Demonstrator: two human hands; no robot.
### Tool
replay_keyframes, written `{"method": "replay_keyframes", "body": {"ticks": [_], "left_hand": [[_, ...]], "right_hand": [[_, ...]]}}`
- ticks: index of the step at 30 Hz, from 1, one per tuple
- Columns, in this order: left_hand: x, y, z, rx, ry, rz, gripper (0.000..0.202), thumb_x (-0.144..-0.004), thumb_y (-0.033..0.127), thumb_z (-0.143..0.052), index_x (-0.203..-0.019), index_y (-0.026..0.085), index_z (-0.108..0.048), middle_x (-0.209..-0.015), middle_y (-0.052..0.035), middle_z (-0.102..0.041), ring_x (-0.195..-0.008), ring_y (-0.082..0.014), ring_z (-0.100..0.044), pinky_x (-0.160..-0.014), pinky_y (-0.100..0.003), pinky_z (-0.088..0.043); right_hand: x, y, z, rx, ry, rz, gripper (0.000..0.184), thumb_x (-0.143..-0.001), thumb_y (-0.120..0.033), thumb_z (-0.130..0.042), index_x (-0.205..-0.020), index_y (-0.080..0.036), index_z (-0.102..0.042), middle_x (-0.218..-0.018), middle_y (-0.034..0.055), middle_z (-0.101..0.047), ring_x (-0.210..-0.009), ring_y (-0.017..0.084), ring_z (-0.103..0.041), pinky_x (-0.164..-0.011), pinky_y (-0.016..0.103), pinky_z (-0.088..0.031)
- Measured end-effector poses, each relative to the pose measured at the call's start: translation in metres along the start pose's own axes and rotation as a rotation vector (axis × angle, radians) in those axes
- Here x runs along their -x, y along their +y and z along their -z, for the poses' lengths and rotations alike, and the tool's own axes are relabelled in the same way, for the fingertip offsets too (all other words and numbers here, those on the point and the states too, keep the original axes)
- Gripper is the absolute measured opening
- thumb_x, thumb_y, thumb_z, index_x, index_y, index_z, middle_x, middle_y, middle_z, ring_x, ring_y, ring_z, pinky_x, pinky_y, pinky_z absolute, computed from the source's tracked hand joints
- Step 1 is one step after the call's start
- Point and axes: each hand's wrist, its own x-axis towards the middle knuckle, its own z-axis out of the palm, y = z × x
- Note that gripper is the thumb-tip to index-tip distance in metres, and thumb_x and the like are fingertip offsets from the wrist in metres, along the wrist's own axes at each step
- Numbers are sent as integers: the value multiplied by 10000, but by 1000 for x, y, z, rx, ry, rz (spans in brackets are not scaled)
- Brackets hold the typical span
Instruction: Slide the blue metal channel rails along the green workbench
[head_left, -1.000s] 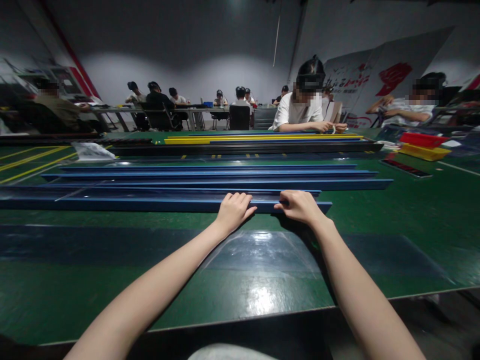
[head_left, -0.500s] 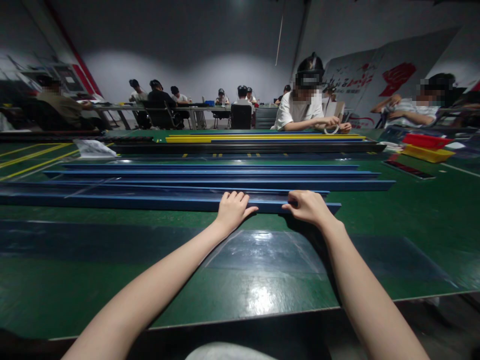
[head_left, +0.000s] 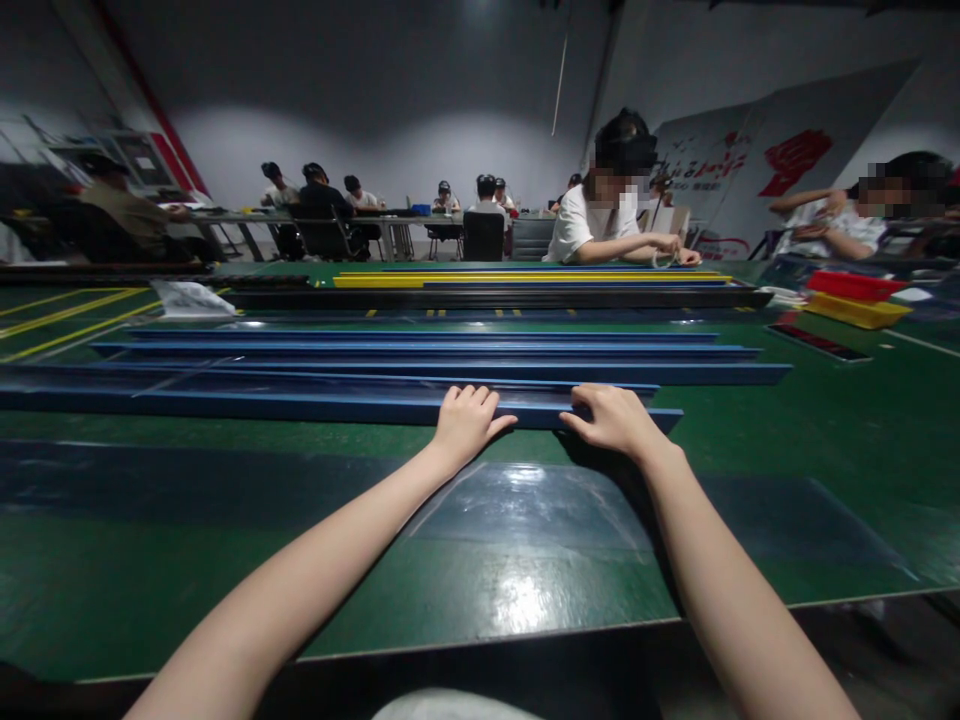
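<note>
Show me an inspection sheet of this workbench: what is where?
Surface: green table, glossy, with a dark mat under the arms.
Job's things: nearest blue rail lying crosswise; more blue rails behind it.
Clutter: yellow rails, red tray, yellow tray, white crumpled sheet, all farther back.
Hands: left hand and right hand grip the nearest blue rail, slightly apart.
Cables: nothing seen.
Surroundings: people seated at far tables; person in white opposite.
</note>
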Motion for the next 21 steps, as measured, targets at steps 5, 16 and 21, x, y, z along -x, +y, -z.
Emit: {"method": "replay_keyframes", "body": {"ticks": [5,16,21], "left_hand": [[0,0,0,-9,-5,1,426,-831,533,-394,-895,155,-580,-844,-69,-618,-805,-214,-528,-693,-329,-299],[0,1,0,-21,-12,6,416,-828,526,-411,-892,152,-581,-840,-71,-619,-802,-214,-534,-694,-329,-300],[0,2,0,-28,-1,8,405,-824,520,-425,-888,152,-582,-834,-66,-620,-800,-212,-533,-697,-328,-300]], "right_hand": [[-1,-3,-1,-1,-2,17,295,-803,-441,-418,-800,-188,-569,-848,61,-655,-795,193,-587,-617,254,-323],[-9,-22,-15,6,-5,98,282,-869,-398,-356,-900,-178,-529,-909,84,-633,-846,188,-567,-631,251,-319],[-9,-26,-17,2,43,134,253,-860,-391,-392,-874,-173,-521,-892,79,-624,-834,187,-562,-613,246,-309]]}}
